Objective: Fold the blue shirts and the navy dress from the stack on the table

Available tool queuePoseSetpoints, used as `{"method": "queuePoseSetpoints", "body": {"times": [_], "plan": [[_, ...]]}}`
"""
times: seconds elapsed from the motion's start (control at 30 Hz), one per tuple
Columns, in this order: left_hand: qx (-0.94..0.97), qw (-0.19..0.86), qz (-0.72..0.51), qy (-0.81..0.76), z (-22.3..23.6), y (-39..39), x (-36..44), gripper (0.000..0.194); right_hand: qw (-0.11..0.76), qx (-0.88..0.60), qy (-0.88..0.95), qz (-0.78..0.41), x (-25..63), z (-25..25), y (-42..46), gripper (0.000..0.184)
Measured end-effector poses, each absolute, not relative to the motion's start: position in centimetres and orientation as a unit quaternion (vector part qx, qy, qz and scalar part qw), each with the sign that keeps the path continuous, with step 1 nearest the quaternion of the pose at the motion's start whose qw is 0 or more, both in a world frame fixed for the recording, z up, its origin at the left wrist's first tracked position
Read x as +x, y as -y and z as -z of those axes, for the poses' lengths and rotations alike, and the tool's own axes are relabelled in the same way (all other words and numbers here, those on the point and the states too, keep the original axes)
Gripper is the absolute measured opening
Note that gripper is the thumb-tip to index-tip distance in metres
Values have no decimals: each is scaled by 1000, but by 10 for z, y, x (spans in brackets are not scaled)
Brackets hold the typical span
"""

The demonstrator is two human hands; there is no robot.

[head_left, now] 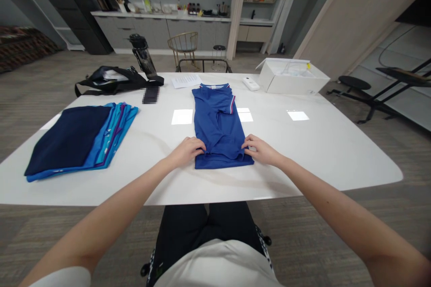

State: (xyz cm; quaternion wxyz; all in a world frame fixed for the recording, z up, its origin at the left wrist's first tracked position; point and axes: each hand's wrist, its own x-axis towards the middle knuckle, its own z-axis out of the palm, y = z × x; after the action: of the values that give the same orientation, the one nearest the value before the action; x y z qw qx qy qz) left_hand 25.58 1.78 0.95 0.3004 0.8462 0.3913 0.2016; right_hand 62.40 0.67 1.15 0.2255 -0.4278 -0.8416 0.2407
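Overall, a white table [323, 157] filled most of the view; clock positions were read from its middle, 12 at the far edge. Folded clothes [72, 139], navy on top with brighter blues and a purple edge below, lay stacked at 9. A blue shirt [220, 121] lay at the middle, its collar toward 12 and its folded lower end toward 6; red and white trim ran along the collar and sleeve edge. At 1 to 2, a white box [296, 84], top open, held clear or pale wrapping and a small yellow item; no writing was legible on it. At 10 to 11, a black bag [114, 81] gaped open over pale contents. The left hand [189, 150] pinched the shirt's edge near the lower end, on the 9 side, fingers bent together. The right hand [261, 149] pinched the opposite edge, 3 side, between thumb and slightly parted fingers. A dark-lidded bottle [145, 60] stood at 11, contents indistinct. Toward 12 lay a printed sheet [186, 81], text too small to read. Near the box, a white device [251, 84] lay at 1, markings unreadable.
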Motion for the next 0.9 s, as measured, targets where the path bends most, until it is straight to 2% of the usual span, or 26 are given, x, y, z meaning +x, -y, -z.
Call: {"method": "queuePoseSetpoints", "body": {"times": [0.17,0.23,0.33,0.4,0.5,0.63,0.77,0.9], "plan": [[593,475,-421,-496,-10,-23,274,31,328,-581,647,-368,610,-10,-21,45],[474,528,-450,-542,-8,-28,282,35,317,-645,597,-356,606,-6,-29,54],[413,578,-394,-583,-7,-36,288,38,237,-690,603,-323,605,-2,-42,61],[436,587,-346,-587,-7,-41,288,38,198,-697,611,-319,605,-2,-50,57],[486,547,-303,-610,-6,-48,286,32,197,-694,618,-313,603,-3,-58,42],[510,519,-365,-580,2,-53,288,25,193,-696,631,-284,599,-3,-63,27],[482,549,-421,-538,7,-53,293,31,217,-690,633,-276,597,0,-66,20],[408,621,-411,-529,6,-52,297,38,221,-674,647,-280,598,1,-68,20]]}}
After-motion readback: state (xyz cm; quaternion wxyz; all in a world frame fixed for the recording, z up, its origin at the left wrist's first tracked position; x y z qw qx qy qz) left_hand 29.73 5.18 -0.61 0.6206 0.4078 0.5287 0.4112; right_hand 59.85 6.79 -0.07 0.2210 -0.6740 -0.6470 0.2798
